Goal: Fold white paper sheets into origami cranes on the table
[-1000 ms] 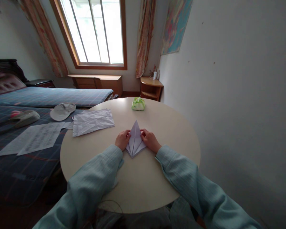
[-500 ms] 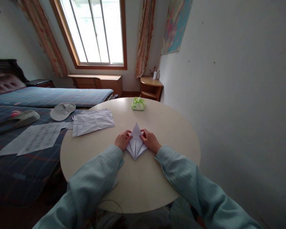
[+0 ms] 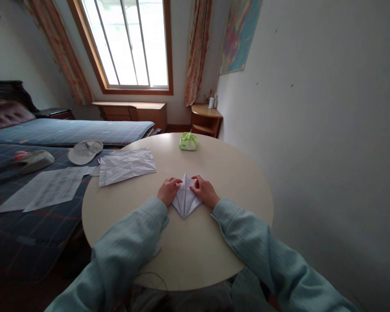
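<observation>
A folded sheet of white paper (image 3: 185, 201), kite-shaped with creases running down to its near point, lies on the round table (image 3: 195, 251) in front of me. My left hand (image 3: 169, 191) pinches its left side near the upper part, fingers curled at the edge. On the opposite side my right hand (image 3: 204, 190) grips the right edge between thumb and fingers. The upper tip of the paper shows between both hands. The fingertips partly cover its side edges.
Creased white sheets (image 3: 128, 165) lie at the table's left edge. A green tissue pack (image 3: 188, 141) stands at the far side. Left of the table, a bed (image 3: 26, 242) holds printed papers (image 3: 53, 189) and a white cap (image 3: 85, 151). A wall (image 3: 328, 151) runs along the right.
The paper's tall upper point has come down and looks shorter and wider now, with a crease showing down its middle. Both hands have stayed nearly in place at its sides.
</observation>
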Demonstrator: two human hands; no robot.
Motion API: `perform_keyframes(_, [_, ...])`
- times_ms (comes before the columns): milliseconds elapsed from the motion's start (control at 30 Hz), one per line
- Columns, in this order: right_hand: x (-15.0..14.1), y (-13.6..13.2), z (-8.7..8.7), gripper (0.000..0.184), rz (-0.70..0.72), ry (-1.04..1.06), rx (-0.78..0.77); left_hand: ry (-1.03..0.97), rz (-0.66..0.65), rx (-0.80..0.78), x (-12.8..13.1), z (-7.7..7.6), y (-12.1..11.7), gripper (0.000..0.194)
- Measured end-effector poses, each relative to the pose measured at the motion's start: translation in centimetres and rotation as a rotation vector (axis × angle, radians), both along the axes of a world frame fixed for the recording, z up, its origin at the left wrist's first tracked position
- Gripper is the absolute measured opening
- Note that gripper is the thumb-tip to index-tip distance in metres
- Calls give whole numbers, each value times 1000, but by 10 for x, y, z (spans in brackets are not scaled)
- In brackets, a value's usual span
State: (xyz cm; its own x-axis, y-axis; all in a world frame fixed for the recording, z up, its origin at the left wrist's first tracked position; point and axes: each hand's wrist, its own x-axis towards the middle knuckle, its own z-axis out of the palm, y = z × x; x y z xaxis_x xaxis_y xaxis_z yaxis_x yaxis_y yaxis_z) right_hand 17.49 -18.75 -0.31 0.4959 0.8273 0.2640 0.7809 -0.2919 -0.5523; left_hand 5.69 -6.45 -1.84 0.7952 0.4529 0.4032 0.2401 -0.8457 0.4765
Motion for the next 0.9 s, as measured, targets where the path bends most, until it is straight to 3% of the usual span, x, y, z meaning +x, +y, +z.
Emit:
perform_keyframes(200, [0, -1, 2, 24, 7, -18, 14, 69, -98, 78, -3, 6, -6, 24])
perform_keyframes(467, [1, -3, 3, 14, 7, -90, -18, 267, -160, 107, -8, 10, -14, 62])
perform_keyframes(733, [-1, -3, 6, 15, -17, -107, -70, 224, -64, 172, -6, 16, -14, 30])
perform_keyframes(900, [-1, -3, 6, 14, -32, -92, -82, 225, -117, 176, -9, 18, -12, 29])
